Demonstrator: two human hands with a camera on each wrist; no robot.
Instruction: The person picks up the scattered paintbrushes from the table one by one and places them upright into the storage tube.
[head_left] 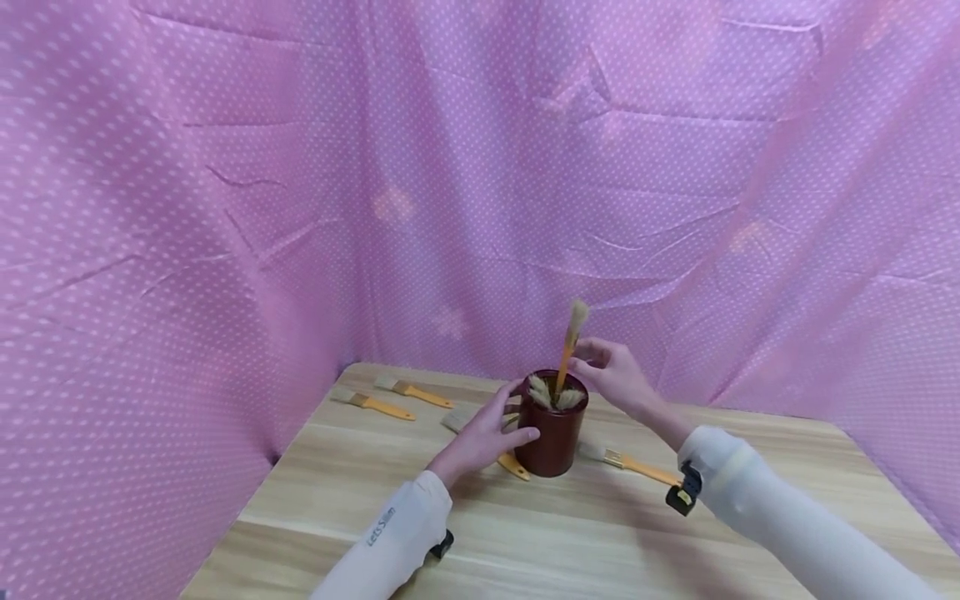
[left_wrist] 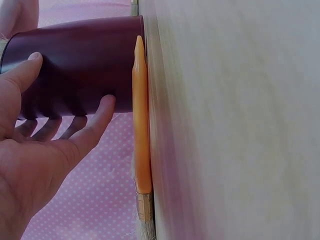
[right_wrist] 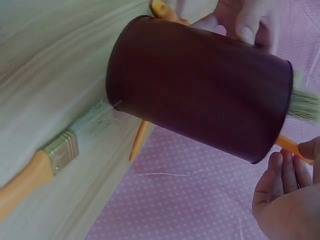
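Bracing the cup (head_left: 551,446), the left hand (head_left: 483,437) curls thumb and fingers about its side, probably to stop it tipping while the right hand (head_left: 618,379) pinches a brush (head_left: 566,354) by its handle above the rim. That brush points bristles up, lower end inside; other tufts (head_left: 539,390) show at the opening too, a placement that likely spares soft hair from being crushed. Upright on the counter (head_left: 315,517), the cup has loose brushes (head_left: 386,408) lying flat to either side, one partly hidden by the left hand.
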